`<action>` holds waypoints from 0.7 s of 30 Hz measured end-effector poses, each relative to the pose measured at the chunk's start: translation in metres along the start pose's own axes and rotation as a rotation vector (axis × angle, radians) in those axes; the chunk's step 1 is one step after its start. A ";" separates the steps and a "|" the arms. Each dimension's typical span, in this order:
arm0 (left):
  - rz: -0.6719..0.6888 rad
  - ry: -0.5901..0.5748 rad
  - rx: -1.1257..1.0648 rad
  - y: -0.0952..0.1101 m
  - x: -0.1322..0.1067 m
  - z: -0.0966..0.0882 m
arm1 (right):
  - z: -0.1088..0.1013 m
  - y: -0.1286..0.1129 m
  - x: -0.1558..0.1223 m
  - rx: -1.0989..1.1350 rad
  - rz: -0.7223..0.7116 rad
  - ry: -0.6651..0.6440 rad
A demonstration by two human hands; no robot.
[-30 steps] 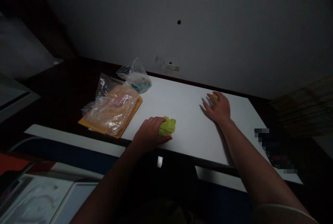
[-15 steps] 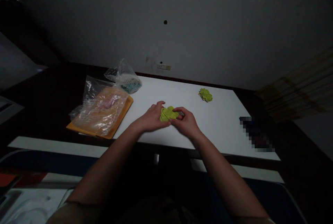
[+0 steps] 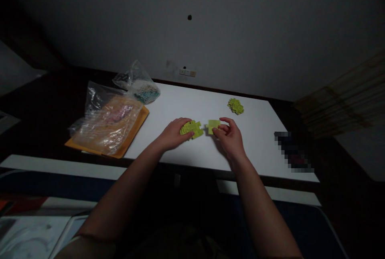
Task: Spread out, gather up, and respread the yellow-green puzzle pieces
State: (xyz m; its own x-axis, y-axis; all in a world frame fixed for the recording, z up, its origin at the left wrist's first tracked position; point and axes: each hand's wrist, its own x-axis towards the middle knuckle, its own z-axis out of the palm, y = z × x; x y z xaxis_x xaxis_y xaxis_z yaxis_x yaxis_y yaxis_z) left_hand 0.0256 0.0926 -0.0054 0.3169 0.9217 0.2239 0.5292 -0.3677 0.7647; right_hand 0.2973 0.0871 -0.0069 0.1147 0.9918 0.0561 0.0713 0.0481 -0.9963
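Observation:
My left hand [image 3: 175, 133] is closed around a small stack of yellow-green jigsaw puzzle pieces [image 3: 195, 129], thumb on top. A single yellow-green puzzle piece [image 3: 213, 125] is pinched between the fingers of my right hand [image 3: 231, 138], a short gap to the right of the stack. Both hands are above the near middle of the white table [image 3: 192, 102]. Farther back on the right lies a loose pile of similar yellow-green pieces [image 3: 235, 106].
On the table's left lie a yellow envelope [image 3: 136, 130] and a clear plastic bag [image 3: 112, 118] over it. Behind them sits a second plastic bag [image 3: 142, 90] holding netted material. A pixelated dark object [image 3: 293, 152] is at the right edge. The wall stands behind.
My right hand has moved right, away from my left hand, with one puzzle piece in its fingers. My left hand still holds the stack. The view has shifted slightly.

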 end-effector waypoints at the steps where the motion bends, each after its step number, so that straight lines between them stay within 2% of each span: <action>1: 0.007 0.003 -0.006 -0.001 0.000 0.000 | -0.012 0.001 -0.002 -0.063 -0.006 0.032; 4: 0.025 -0.001 -0.015 -0.003 0.001 0.002 | -0.040 0.003 -0.009 -0.383 -0.071 0.055; 6: 0.026 0.002 -0.026 -0.005 0.001 0.002 | -0.048 0.003 -0.011 -0.640 -0.144 0.041; 9: 0.024 0.010 -0.054 -0.006 0.002 0.002 | -0.043 -0.001 -0.010 -0.929 -0.235 0.079; 12: 0.012 0.018 -0.073 -0.007 0.001 0.002 | -0.031 -0.009 -0.006 -1.087 -0.219 0.045; 15: -0.002 0.023 -0.096 -0.007 0.001 0.002 | -0.020 -0.018 -0.004 -1.076 -0.260 -0.021; 18: 0.027 0.005 -0.110 -0.007 0.001 0.001 | -0.002 -0.022 -0.008 -0.823 -0.327 -0.102; 21: 0.056 -0.004 -0.112 -0.006 0.000 0.000 | 0.021 -0.019 -0.014 -0.554 -0.242 -0.189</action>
State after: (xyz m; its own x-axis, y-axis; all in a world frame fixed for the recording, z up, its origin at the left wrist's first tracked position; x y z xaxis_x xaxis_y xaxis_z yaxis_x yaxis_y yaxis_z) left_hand 0.0227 0.0950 -0.0096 0.3468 0.8994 0.2661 0.4193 -0.4024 0.8138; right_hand 0.2738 0.0746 0.0102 -0.1423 0.9668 0.2124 0.5817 0.2553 -0.7723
